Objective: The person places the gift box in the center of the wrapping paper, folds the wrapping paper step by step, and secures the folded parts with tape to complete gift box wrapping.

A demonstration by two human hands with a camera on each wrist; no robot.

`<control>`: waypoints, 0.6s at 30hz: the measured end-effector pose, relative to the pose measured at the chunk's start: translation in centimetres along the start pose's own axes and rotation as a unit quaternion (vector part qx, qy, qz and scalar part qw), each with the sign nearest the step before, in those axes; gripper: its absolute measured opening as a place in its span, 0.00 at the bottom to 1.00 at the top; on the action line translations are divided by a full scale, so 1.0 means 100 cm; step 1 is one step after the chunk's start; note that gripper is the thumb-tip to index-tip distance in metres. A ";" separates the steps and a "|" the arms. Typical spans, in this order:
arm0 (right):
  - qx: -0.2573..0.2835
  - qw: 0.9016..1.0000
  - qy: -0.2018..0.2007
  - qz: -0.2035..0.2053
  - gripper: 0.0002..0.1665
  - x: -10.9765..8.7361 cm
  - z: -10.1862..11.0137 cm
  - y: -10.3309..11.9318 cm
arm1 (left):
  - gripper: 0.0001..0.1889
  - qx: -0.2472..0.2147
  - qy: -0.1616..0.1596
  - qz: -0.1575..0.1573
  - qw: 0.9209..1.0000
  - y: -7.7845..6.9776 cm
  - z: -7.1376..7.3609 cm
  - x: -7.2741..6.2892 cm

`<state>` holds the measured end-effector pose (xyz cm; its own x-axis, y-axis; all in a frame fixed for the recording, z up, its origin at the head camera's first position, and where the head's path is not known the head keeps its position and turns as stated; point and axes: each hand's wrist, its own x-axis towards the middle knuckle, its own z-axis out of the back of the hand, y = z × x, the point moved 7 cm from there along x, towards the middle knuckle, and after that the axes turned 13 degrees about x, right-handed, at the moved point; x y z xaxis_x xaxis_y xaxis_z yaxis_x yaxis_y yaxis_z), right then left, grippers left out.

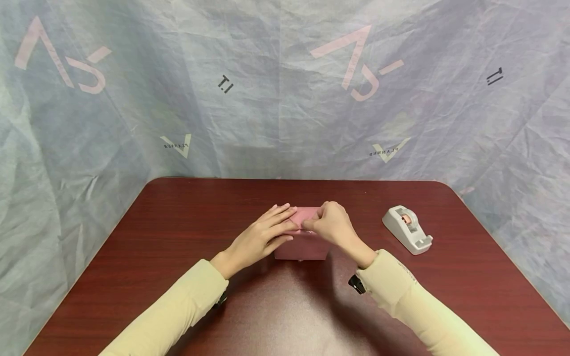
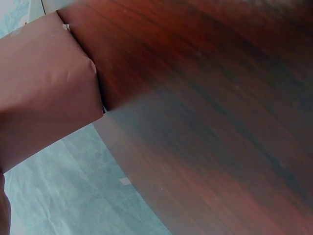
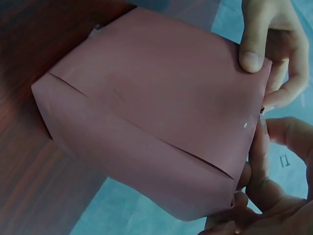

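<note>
A box wrapped in pink paper (image 1: 301, 247) stands on the table, with folded flaps on its top. My left hand (image 1: 262, 231) rests on the top's left side, fingers extended; in the right wrist view its thumb (image 3: 251, 61) lies against the front face near the upper edge. At the right side of the top my right hand (image 1: 334, 222) has curled fingers, thumb and fingertips pinching at the paper's fold. Shiny clear tape (image 3: 246, 125) shows beside these fingertips. In the left wrist view the pink box (image 2: 46, 73) appears, the left hand mostly out of frame.
A white tape dispenser (image 1: 407, 230) sits on the dark red wooden table (image 1: 196, 212), to the right of the box. Grey printed cloth (image 1: 249, 123) hangs behind the table and at both sides.
</note>
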<state>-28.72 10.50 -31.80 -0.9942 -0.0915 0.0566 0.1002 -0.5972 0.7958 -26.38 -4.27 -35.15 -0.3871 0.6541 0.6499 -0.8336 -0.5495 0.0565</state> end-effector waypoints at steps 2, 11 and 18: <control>-0.009 1.000 0.005 -0.005 0.13 0.000 0.000 0.001 | 0.15 -0.001 0.000 0.000 1.000 0.000 0.000 0.000; -0.048 0.999 0.022 -0.013 0.18 -0.003 -0.001 0.005 | 0.15 0.001 -0.001 -0.002 1.000 0.000 -0.001 -0.001; -0.048 0.998 0.031 -0.028 0.16 -0.001 -0.001 0.001 | 0.15 0.003 -0.001 0.000 1.000 0.000 -0.001 -0.001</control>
<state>-28.63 10.37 -31.74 -0.9943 -0.1036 -0.0256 0.0516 -0.6766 0.7346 -26.42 -4.28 -35.32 -0.3869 0.6528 0.6513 -0.8312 -0.5527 0.0602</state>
